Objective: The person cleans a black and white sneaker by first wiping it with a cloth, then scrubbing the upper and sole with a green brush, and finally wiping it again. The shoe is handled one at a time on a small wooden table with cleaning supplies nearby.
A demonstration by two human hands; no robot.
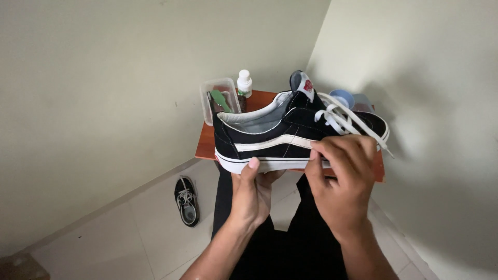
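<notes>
The left hand [254, 189] holds a black shoe [290, 136] from below, palm up under the white sole, with the thumb pressed against the side of the sole near the heel end. The shoe is raised in the air in front of the counter [207, 148], turned on its side so that its white side stripe faces the camera, heel to the left and toe to the right.

The right hand [342, 179] is closed on the shoe's near side by the toe half, fingers curled over the upper below the laces [337, 116], fingertips on the sole edge. The white laces sit loose above that hand, and one end trails off past the toe to the right.

Behind the shoe stands the counter, a small reddish-brown top set in the corner of two pale walls. On it, behind the shoe's heel, lies a clear plastic box [219, 98] with a green tool [221, 100] in it. Just right of the box stands a small white bottle [244, 83]. Behind the shoe's laces a light blue bowl [342, 97] shows in part, the rest hidden by the shoe.

On the tiled floor [150, 228], left of the shoe and below the counter, lies a second black shoe [187, 200], sole down, its white laces showing. The person's dark trousers [290, 249] fill the space beneath both hands.
</notes>
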